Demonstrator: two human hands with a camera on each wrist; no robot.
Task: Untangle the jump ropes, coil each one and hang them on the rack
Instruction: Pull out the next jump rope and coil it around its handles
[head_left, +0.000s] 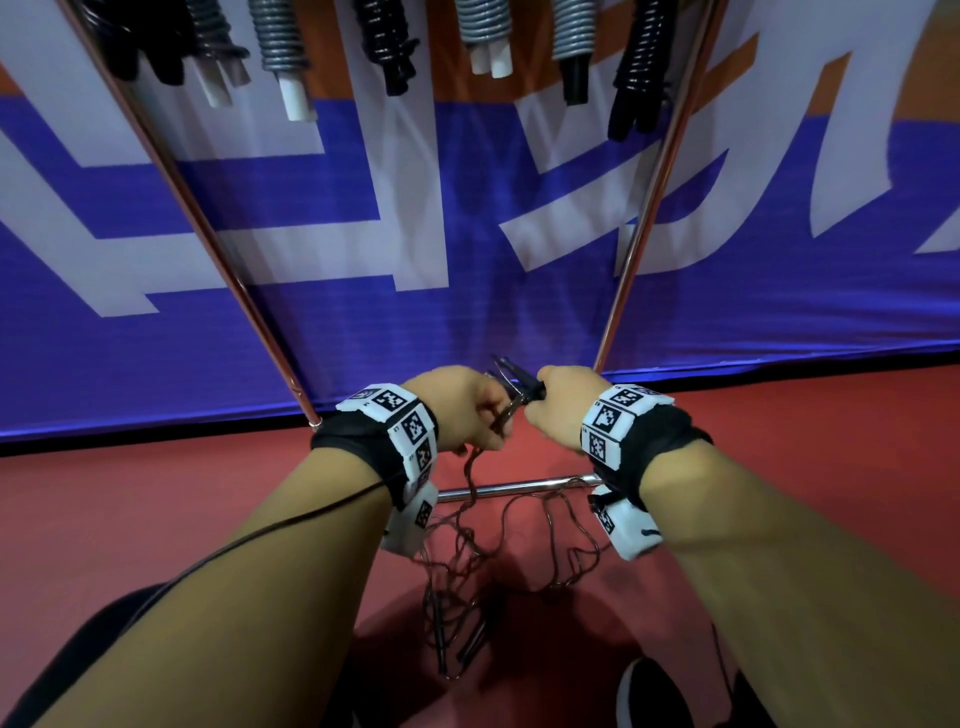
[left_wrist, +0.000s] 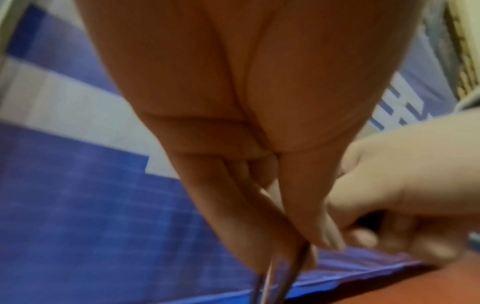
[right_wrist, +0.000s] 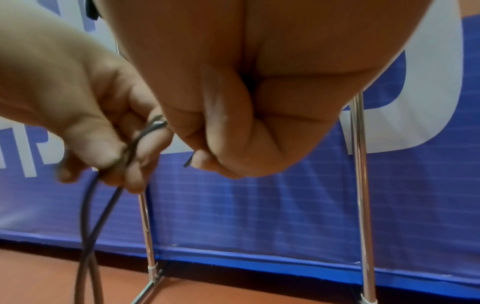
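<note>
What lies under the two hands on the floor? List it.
A tangled rope trails from the left hand onto the red floor, crossing the rack's base bar. Its handles are unclear.

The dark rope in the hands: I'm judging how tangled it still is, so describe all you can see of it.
The rope is a thin, dark, glossy cord. The left hand and right hand pinch crossed loops of it close together. From the left hand strands hang to the red floor, ending in a loose tangle with dark handles.
</note>
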